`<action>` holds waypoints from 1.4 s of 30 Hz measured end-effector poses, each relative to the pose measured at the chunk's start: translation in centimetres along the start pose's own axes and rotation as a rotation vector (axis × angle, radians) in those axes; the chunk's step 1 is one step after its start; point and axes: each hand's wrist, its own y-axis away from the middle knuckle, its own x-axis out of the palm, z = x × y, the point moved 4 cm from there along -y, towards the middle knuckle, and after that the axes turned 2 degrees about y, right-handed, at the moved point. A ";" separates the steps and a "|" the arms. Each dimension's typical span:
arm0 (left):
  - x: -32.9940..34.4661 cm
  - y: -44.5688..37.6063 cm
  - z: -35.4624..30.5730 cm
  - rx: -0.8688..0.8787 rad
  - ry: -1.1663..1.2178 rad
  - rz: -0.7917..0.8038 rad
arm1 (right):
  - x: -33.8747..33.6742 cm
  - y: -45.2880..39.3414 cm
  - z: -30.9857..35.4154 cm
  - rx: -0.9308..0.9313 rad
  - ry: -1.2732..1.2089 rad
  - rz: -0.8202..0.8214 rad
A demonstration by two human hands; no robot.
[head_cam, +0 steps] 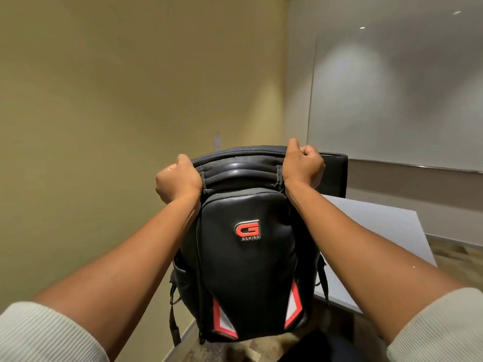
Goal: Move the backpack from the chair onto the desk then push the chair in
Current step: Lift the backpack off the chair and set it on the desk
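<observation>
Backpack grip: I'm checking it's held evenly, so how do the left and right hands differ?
The left hand sits lower than the right hand and clamps the black backpack with the red G logo at its top left corner; the right clamps the top right corner, before a dark chair back. Both are closed fists gripping the top edge.

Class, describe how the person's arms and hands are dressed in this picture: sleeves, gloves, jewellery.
Both forearms are bare. The left sleeve and right sleeve are pale, cream-coloured ribbed knit, pushed up toward the elbows. The left hand and right hand show no gloves, watch or rings.
</observation>
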 end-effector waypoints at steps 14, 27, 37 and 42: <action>7.3 -13.1 5.1 -0.095 0.029 0.159 | 14.0 -1.0 -5.0 0.109 0.003 -0.052; 21.4 -21.2 10.6 -0.242 0.109 0.181 | 28.0 -9.7 -12.0 0.257 0.050 0.000; 30.0 -26.6 13.7 -0.244 0.169 0.227 | 36.8 -16.1 -17.0 0.348 0.017 0.133; 33.9 -29.7 16.1 -0.266 0.189 0.244 | 41.1 -18.3 -19.6 0.343 0.022 0.184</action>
